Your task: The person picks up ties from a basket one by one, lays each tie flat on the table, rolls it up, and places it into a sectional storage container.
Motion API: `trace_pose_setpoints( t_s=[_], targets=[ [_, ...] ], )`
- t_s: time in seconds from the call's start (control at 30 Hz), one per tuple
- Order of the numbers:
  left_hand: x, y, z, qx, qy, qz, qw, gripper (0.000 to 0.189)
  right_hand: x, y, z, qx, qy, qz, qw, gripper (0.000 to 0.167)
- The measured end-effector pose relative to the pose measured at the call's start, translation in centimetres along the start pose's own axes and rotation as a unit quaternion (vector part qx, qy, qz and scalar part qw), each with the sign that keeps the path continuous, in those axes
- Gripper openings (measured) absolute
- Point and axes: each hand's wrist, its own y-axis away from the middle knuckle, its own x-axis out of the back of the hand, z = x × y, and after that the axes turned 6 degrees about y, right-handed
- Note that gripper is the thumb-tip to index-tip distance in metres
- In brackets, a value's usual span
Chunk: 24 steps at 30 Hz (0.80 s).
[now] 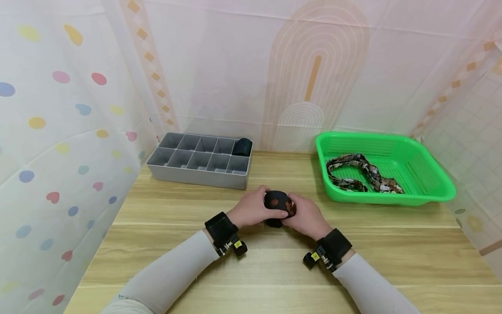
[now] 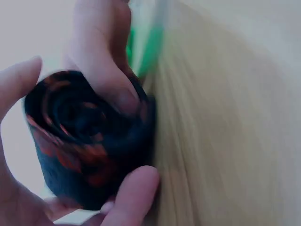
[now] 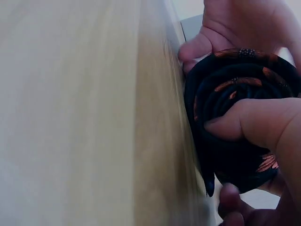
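Both hands grip a rolled necktie [image 1: 277, 200], dark with orange-red figures, low over the middle of the table. My left hand [image 1: 251, 209] holds it from the left, thumb across the near side. From the right, my right hand [image 1: 307, 216] grips the other end. In the left wrist view the spiral of the rolled necktie [image 2: 70, 155] shows, with a thumb and fingers round it. The right wrist view has a thumb pressed into the coil's centre and a loose end of the necktie [image 3: 207, 174] hanging along the tabletop.
At the back left stands a grey divided box [image 1: 200, 176], with a dark rolled piece [image 1: 242, 147] in its back right compartment. A green basket [image 1: 392, 198] at the back right holds a loose brown-patterned cloth strip [image 1: 364, 168]. Printed curtains [image 1: 219, 65] hang behind the wooden table [image 1: 266, 279].
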Motion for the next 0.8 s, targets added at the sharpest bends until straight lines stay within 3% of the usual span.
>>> trace_pose_setpoints(
  t_s=[0.1,0.3,0.53,0.7,0.8],
  targets=[
    [-0.3,0.1,-0.1,0.014,0.07,0.002,0.9974,0.086,-0.1,0.1,-0.2,0.007,-0.002,0.017,0.9998,0.04],
    [-1.4,0.1,-0.3,0.017,0.141,0.068,0.9876,0.082,-0.1,0.3,-0.5,0.013,0.01,0.059,0.9981,0.044],
    [-1.9,0.3,0.1,0.026,0.238,0.089,0.9669,0.085,0.2,0.7,-1.3,0.033,-0.019,0.089,0.9953,0.046],
    [-1.7,0.1,0.3,0.008,0.268,0.136,0.9538,0.08,0.9,0.7,-1.3,0.046,-0.111,0.047,0.9917,0.074],
    [-1.5,-0.1,0.2,-0.001,0.291,0.152,0.9447,0.07,1.4,0.4,-0.8,0.049,-0.219,0.017,0.9743,0.082]
  ],
)
